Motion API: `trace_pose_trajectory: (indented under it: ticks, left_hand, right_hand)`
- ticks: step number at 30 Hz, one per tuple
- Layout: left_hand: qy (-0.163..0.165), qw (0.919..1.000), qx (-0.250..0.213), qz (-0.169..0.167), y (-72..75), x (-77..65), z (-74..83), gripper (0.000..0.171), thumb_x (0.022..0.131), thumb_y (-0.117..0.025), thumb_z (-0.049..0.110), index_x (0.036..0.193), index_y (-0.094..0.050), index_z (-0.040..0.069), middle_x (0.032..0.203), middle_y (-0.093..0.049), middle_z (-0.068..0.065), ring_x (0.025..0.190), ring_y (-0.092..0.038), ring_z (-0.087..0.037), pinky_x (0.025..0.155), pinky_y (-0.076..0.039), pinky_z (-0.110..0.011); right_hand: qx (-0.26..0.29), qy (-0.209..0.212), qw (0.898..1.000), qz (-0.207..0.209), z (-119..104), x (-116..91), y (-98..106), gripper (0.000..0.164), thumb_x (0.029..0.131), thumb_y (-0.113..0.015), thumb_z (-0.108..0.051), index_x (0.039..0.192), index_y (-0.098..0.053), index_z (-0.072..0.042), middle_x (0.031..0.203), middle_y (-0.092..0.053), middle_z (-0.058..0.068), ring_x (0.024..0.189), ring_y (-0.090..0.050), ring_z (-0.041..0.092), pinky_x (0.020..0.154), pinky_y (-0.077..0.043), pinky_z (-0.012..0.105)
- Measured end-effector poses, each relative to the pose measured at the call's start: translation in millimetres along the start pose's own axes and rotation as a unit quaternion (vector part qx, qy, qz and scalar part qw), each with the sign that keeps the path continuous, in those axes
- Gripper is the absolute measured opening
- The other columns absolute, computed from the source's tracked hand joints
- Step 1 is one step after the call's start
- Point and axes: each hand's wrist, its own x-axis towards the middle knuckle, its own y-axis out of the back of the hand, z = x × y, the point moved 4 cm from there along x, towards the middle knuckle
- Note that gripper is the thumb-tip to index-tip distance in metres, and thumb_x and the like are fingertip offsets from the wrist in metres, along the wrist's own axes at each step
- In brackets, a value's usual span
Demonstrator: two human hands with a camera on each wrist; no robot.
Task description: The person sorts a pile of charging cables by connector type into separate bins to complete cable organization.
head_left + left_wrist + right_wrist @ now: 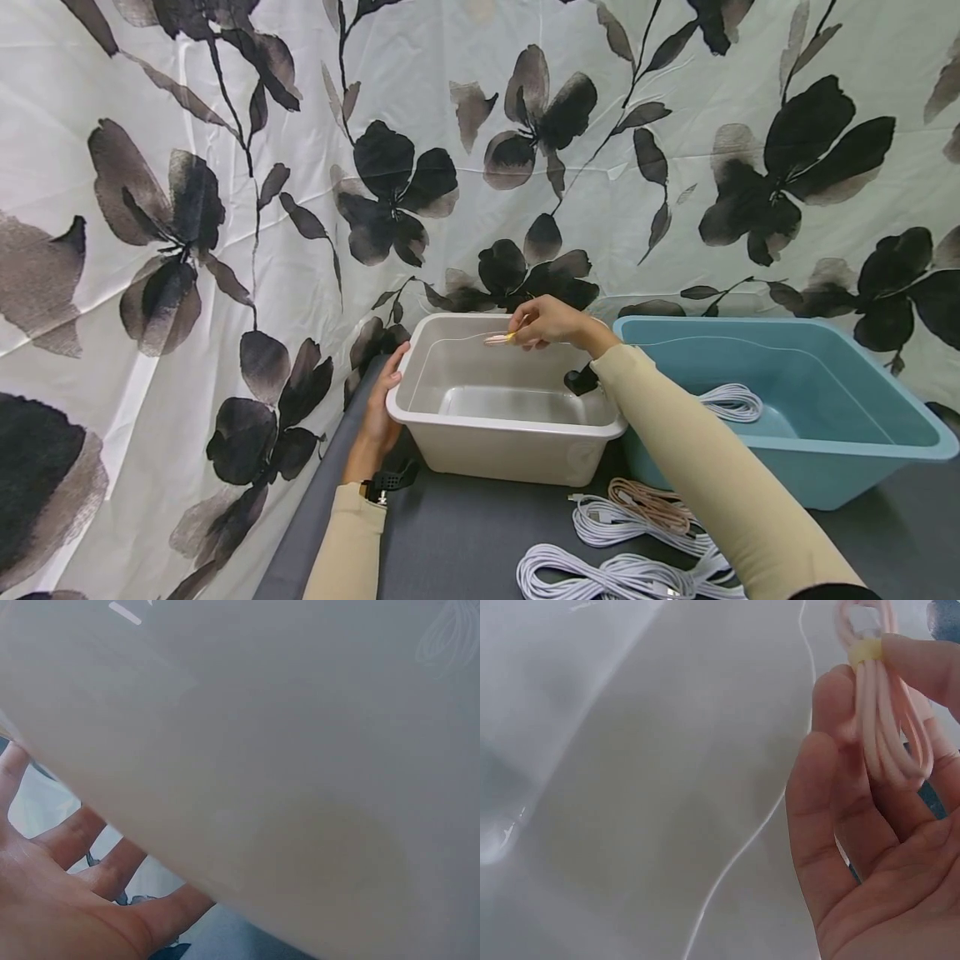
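My right hand (pixel 555 323) is raised over the beige bin (pixel 517 450). Between thumb and fingers it pinches a small looped pink cable (pixel 894 727) by the yellow tie (pixel 865 651) round its middle. The bundle hangs across the fingers in the right wrist view. My left hand (pixel 384 408) rests against the bin's left side, its fingertips up at the rim. In the left wrist view its fingers are spread and nearly straight along the bin wall (pixel 225 765), which hides their tips.
To the right stands a blue bin (pixel 795 467) with a coiled white cable (pixel 731 403) inside. In front of the bins, several white cable bundles (pixel 558 567) and a tan one (pixel 651 504) lie on the grey table (pixel 450 533). A floral curtain (pixel 465 192) hangs behind.
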Motion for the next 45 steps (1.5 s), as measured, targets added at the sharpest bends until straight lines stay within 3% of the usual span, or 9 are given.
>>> trace_pose_trajectory:
  ticks: [10, 19, 26, 31, 37, 45]
  left_hand:
    - [-0.003, 1.0000, 0.006, -0.002, -2.9, 1.8, -0.1, 0.063, 0.101, -0.031, 0.026, 0.163, -0.025, 0.018, 0.168, -0.025, -0.010, 0.143, -0.035, -0.029, 0.110, -0.036, -0.042]
    - [-0.001, 1.0000, 0.008, -0.002, -5.3, 2.2, 0.9, 0.062, 0.101, -0.029, 0.024, 0.163, -0.025, 0.018, 0.168, -0.026, -0.009, 0.144, -0.035, -0.031, 0.111, -0.036, -0.042]
    - [0.002, 0.9999, 0.010, -0.001, -5.1, 1.5, -0.4, 0.062, 0.102, -0.030, 0.024, 0.163, -0.024, 0.017, 0.169, -0.024, -0.010, 0.141, -0.038, -0.026, 0.108, -0.039, -0.038]
    - [0.001, 1.0000, 0.006, 0.007, -3.7, -0.7, -1.2, 0.062, 0.102, -0.030, 0.024, 0.163, -0.024, 0.018, 0.168, -0.025, -0.007, 0.141, -0.039, -0.024, 0.107, -0.040, -0.036]
    - [0.002, 0.9999, 0.011, 0.013, -3.2, -3.6, 0.5, 0.062, 0.102, -0.028, 0.023, 0.164, -0.022, 0.018, 0.169, -0.023, -0.007, 0.141, -0.037, -0.019, 0.109, -0.038, -0.035]
    - [-0.006, 0.9999, 0.014, 0.004, -5.1, -3.0, 3.4, 0.061, 0.103, -0.026, 0.023, 0.164, -0.022, 0.017, 0.170, -0.021, -0.011, 0.142, -0.037, -0.020, 0.109, -0.038, -0.033]
  right_hand:
    - [0.007, -0.003, 1.000, 0.016, 3, -11, 9, 0.024, 0.092, -0.073, -0.010, 0.112, -0.069, 0.002, 0.091, -0.072, 0.000, 0.088, -0.068, 0.022, 0.077, -0.055, 0.037]
    - [-0.002, 0.025, 0.999, 0.020, -12, -45, 36, 0.021, 0.096, -0.071, -0.019, 0.112, -0.070, -0.006, 0.103, -0.073, 0.005, 0.100, -0.069, 0.030, 0.088, -0.056, 0.042]
    - [-0.031, 0.073, 0.996, 0.030, -21, -96, 54, 0.026, 0.096, -0.071, -0.024, 0.113, -0.069, -0.004, 0.100, -0.070, 0.010, 0.091, -0.065, 0.022, 0.086, -0.054, 0.035]
    - [-0.040, 0.127, 0.990, 0.035, -23, -140, 54, 0.019, 0.096, -0.071, -0.018, 0.110, -0.070, -0.005, 0.102, -0.070, 0.013, 0.091, -0.065, 0.018, 0.084, -0.056, 0.033]
    - [-0.072, 0.192, 0.978, 0.040, -17, -193, 38, 0.013, 0.094, -0.072, -0.010, 0.107, -0.073, -0.012, 0.101, -0.072, 0.002, 0.089, -0.067, 0.015, 0.079, -0.057, 0.028]
    - [-0.076, 0.251, 0.965, 0.025, 13, -248, 2, 0.025, 0.092, -0.071, -0.002, 0.110, -0.071, -0.019, 0.099, -0.072, -0.007, 0.087, -0.067, 0.009, 0.077, -0.055, 0.027]
